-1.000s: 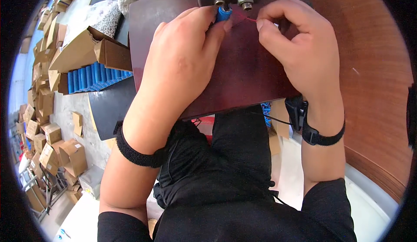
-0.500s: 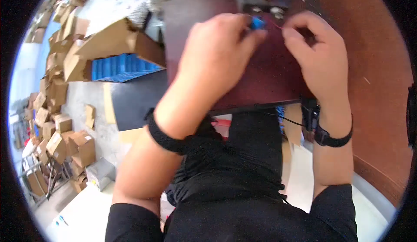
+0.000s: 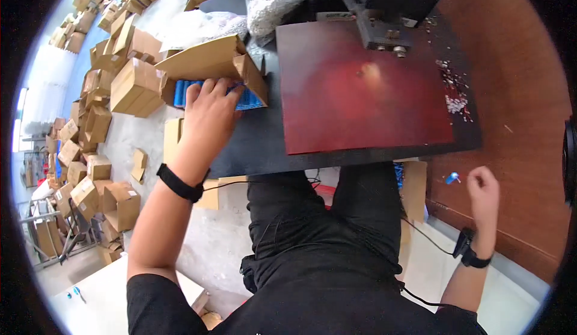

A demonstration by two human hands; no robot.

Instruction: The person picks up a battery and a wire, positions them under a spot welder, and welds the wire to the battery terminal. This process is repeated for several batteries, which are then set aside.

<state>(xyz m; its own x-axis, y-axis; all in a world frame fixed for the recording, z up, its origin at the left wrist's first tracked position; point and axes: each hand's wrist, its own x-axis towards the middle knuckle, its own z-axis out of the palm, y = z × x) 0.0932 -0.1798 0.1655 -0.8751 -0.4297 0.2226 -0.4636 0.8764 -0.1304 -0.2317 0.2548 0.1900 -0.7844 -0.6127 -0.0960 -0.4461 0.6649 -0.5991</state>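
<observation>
left hand (image 3: 210, 115) reaching into open cardboard box (image 3: 210, 70), fingers spread over the blue cylinders (image 3: 183, 91) under the grip, none clamped. right hand (image 3: 484, 193) loosely curled, holding nothing; small blue piece (image 3: 452, 178) just left of it, below surface (image 3: 360, 94) edge

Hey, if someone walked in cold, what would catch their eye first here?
Probably the glossy dark red board at the top centre, under a black machine. Next, the left hand reaching into an open cardboard box of blue cylinders. To the right, a small blue piece shows beside the right hand.
</observation>
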